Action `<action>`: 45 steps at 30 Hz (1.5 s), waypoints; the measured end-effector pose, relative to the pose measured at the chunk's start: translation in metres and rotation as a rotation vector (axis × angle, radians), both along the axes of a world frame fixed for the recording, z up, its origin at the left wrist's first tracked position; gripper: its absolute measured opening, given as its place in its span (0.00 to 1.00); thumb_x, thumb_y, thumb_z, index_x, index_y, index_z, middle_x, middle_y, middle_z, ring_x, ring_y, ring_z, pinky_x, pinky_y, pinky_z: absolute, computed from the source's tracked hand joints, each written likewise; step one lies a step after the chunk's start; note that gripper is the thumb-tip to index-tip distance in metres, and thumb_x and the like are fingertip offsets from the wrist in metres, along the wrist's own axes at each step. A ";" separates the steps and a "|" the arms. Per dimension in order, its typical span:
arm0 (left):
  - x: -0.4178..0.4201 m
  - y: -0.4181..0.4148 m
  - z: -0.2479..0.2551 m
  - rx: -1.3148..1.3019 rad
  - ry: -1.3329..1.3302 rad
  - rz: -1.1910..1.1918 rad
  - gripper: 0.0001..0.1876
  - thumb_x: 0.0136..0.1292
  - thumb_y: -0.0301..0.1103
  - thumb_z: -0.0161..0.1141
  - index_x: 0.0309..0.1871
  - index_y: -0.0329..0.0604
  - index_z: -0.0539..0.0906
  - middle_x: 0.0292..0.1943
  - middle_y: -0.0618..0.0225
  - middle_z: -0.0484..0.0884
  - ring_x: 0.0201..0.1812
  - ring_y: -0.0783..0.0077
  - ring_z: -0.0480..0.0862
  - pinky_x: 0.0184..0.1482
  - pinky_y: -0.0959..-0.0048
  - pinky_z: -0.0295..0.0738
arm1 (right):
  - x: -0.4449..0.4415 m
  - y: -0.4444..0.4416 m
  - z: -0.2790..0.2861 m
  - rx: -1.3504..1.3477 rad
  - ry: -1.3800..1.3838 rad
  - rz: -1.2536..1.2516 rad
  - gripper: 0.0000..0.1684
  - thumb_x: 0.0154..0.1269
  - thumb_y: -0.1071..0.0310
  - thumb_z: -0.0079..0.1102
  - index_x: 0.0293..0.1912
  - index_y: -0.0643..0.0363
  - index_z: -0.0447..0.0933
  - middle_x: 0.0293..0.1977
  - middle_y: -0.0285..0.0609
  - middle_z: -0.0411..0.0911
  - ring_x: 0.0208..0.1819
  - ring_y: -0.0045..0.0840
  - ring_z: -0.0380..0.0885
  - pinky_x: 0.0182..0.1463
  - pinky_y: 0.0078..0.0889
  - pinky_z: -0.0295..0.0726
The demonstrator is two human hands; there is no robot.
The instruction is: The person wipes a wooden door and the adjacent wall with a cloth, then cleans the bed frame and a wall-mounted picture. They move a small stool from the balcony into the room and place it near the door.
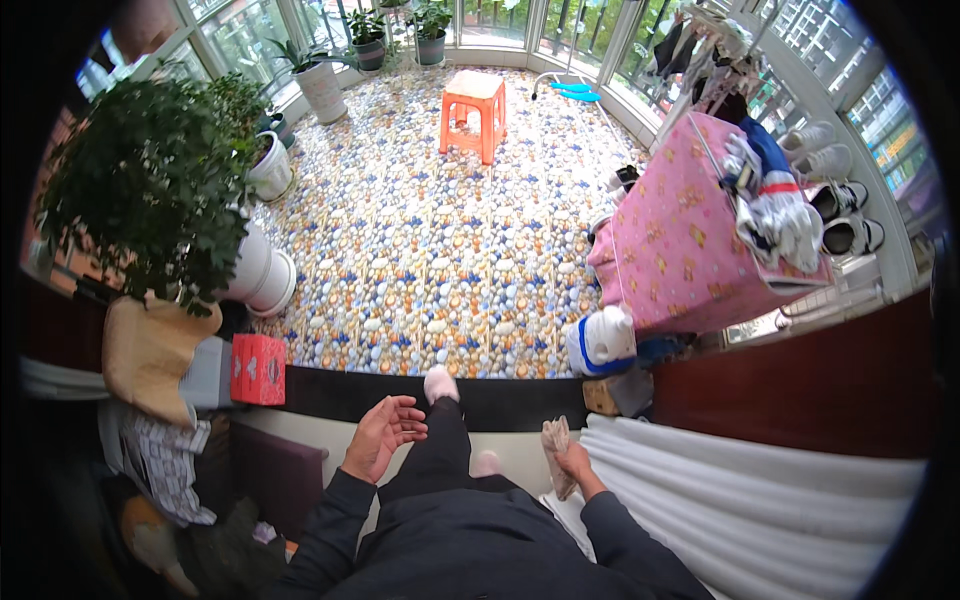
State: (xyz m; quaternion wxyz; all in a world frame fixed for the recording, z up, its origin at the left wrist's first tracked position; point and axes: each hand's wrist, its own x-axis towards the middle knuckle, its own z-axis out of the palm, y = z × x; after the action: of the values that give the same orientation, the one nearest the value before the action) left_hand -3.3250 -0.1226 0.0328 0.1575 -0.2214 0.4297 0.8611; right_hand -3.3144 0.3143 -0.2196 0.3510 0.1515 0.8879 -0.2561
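Observation:
My left hand (385, 437) is held out in front of my body with its fingers apart and nothing in it. Lower right, my right hand (576, 459) grips a crumpled beige cloth (558, 439), which hangs above and below the fist. One foot in a pale pink sock (441, 385) rests at the black threshold strip (345, 394), and the other foot is behind it on the pale floor. Beyond the strip, a pebble-patterned floor (420, 262) reaches to the windows, with an orange plastic stool (474, 112) standing on it.
Potted plants (142, 187) line the left side, near a red box (258, 369). At right stand a pink-covered stand (675, 240) bearing clothes, a white-and-blue jug (604, 341) and shoes (851, 229). A white curtain (742, 487) spreads beside my right arm.

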 end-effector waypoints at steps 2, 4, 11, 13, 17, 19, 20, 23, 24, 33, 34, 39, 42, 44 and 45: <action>-0.061 -0.026 -0.026 0.031 -0.079 0.033 0.25 0.80 0.51 0.47 0.59 0.36 0.76 0.47 0.55 0.85 0.48 0.58 0.87 0.54 0.57 0.83 | -0.078 -0.016 0.003 -0.087 0.112 -0.041 0.26 0.55 0.61 0.63 0.54 0.59 0.81 0.47 0.56 0.85 0.53 0.50 0.82 0.57 0.46 0.80; -0.133 -0.047 -0.040 0.051 -0.067 0.013 0.25 0.80 0.51 0.48 0.61 0.36 0.75 0.49 0.54 0.84 0.50 0.57 0.86 0.56 0.56 0.81 | -0.146 -0.026 0.009 -0.099 0.178 -0.120 0.25 0.57 0.62 0.64 0.54 0.59 0.81 0.47 0.55 0.85 0.53 0.51 0.82 0.56 0.45 0.80; -0.442 -0.081 -0.066 0.164 -0.090 -0.039 0.28 0.80 0.53 0.45 0.64 0.35 0.70 0.52 0.52 0.80 0.53 0.58 0.83 0.59 0.57 0.79 | -0.237 -0.043 -0.013 -0.040 -0.050 -0.176 0.22 0.57 0.57 0.65 0.50 0.56 0.83 0.45 0.55 0.85 0.51 0.50 0.82 0.55 0.47 0.80; -0.524 -0.098 -0.083 0.168 -0.106 -0.019 0.29 0.80 0.55 0.44 0.65 0.35 0.70 0.53 0.52 0.80 0.54 0.58 0.82 0.60 0.57 0.79 | -0.283 -0.065 0.010 -0.034 -0.128 -0.194 0.21 0.58 0.57 0.64 0.50 0.56 0.83 0.44 0.55 0.85 0.51 0.51 0.83 0.54 0.48 0.80; -0.689 -0.121 -0.144 0.120 -0.136 -0.005 0.32 0.78 0.59 0.46 0.66 0.36 0.68 0.59 0.49 0.76 0.61 0.53 0.78 0.66 0.54 0.75 | -0.363 -0.081 -0.030 0.103 -0.243 -0.094 0.18 0.62 0.58 0.60 0.48 0.57 0.84 0.47 0.58 0.84 0.53 0.50 0.82 0.56 0.48 0.79; -0.766 -0.129 -0.162 0.061 -0.164 0.028 0.35 0.78 0.59 0.44 0.72 0.35 0.63 0.66 0.47 0.70 0.64 0.52 0.75 0.68 0.53 0.72 | -0.367 -0.059 -0.106 -0.002 -0.266 -0.074 0.19 0.64 0.58 0.58 0.48 0.59 0.84 0.47 0.59 0.83 0.55 0.52 0.80 0.58 0.49 0.79; -0.813 -0.122 -0.166 0.092 -0.159 0.038 0.36 0.78 0.59 0.44 0.73 0.35 0.61 0.68 0.46 0.68 0.65 0.51 0.74 0.69 0.52 0.72 | -0.383 -0.052 -0.148 -0.021 -0.218 -0.089 0.19 0.65 0.58 0.58 0.48 0.59 0.84 0.47 0.59 0.83 0.55 0.52 0.80 0.58 0.50 0.79; -0.886 -0.148 -0.220 0.142 -0.288 0.191 0.37 0.79 0.58 0.44 0.77 0.36 0.56 0.72 0.44 0.62 0.69 0.47 0.70 0.70 0.50 0.70 | -0.522 -0.053 -0.112 0.080 -0.438 -0.095 0.21 0.64 0.56 0.61 0.49 0.62 0.83 0.47 0.59 0.84 0.54 0.53 0.81 0.56 0.48 0.79; -0.908 -0.157 -0.239 0.117 -0.287 0.224 0.40 0.77 0.59 0.48 0.78 0.37 0.54 0.74 0.42 0.60 0.71 0.45 0.68 0.70 0.50 0.69 | -0.558 -0.054 -0.100 -0.099 -0.324 -0.211 0.23 0.63 0.55 0.63 0.51 0.62 0.82 0.47 0.59 0.84 0.53 0.53 0.81 0.56 0.47 0.80; -1.177 -0.168 -0.363 0.045 -0.312 0.232 0.63 0.61 0.66 0.67 0.82 0.42 0.36 0.77 0.33 0.49 0.79 0.42 0.54 0.75 0.51 0.59 | -0.784 -0.073 -0.017 -0.177 -0.060 -0.520 0.27 0.61 0.68 0.66 0.59 0.66 0.78 0.51 0.51 0.85 0.53 0.35 0.84 0.59 0.34 0.78; -1.201 -0.169 -0.380 0.053 -0.327 0.243 0.64 0.60 0.66 0.68 0.82 0.43 0.35 0.77 0.33 0.48 0.79 0.42 0.52 0.75 0.51 0.59 | -0.793 -0.078 -0.012 -0.160 -0.078 -0.537 0.27 0.62 0.69 0.65 0.60 0.67 0.77 0.52 0.49 0.85 0.53 0.32 0.83 0.59 0.32 0.78; -1.307 -0.167 -0.445 0.223 -0.286 0.423 0.54 0.59 0.64 0.70 0.78 0.44 0.53 0.73 0.46 0.60 0.74 0.50 0.61 0.73 0.53 0.61 | -0.831 -0.085 -0.025 0.089 -0.463 -0.178 0.39 0.68 0.54 0.53 0.75 0.59 0.61 0.72 0.58 0.64 0.74 0.44 0.63 0.74 0.37 0.62; -1.330 -0.171 -0.498 0.385 -0.328 0.667 0.44 0.58 0.61 0.72 0.68 0.42 0.67 0.65 0.60 0.70 0.65 0.55 0.70 0.70 0.51 0.64 | -0.837 -0.074 -0.025 0.024 -0.359 0.016 0.34 0.72 0.66 0.44 0.76 0.56 0.60 0.73 0.52 0.63 0.74 0.41 0.63 0.74 0.36 0.62; -1.340 -0.160 -0.486 0.448 -0.328 0.729 0.46 0.57 0.59 0.74 0.69 0.40 0.66 0.66 0.59 0.70 0.67 0.54 0.70 0.71 0.50 0.63 | -0.844 -0.067 -0.024 0.001 -0.307 -0.088 0.31 0.69 0.66 0.51 0.70 0.60 0.66 0.66 0.51 0.70 0.67 0.38 0.70 0.68 0.35 0.67; -1.345 -0.154 -0.470 0.479 -0.301 0.760 0.46 0.57 0.59 0.74 0.69 0.39 0.66 0.66 0.59 0.71 0.68 0.54 0.70 0.72 0.50 0.63 | -0.849 -0.067 -0.020 -0.010 -0.281 -0.157 0.30 0.67 0.67 0.55 0.68 0.62 0.69 0.62 0.51 0.74 0.63 0.37 0.73 0.66 0.34 0.70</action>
State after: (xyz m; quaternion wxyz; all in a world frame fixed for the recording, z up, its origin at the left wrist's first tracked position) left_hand -4.6703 -0.2767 -0.4372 -0.0618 -0.4426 0.0801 0.8910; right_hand -4.1629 0.2469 -0.2400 0.4513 0.2532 0.8141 -0.2635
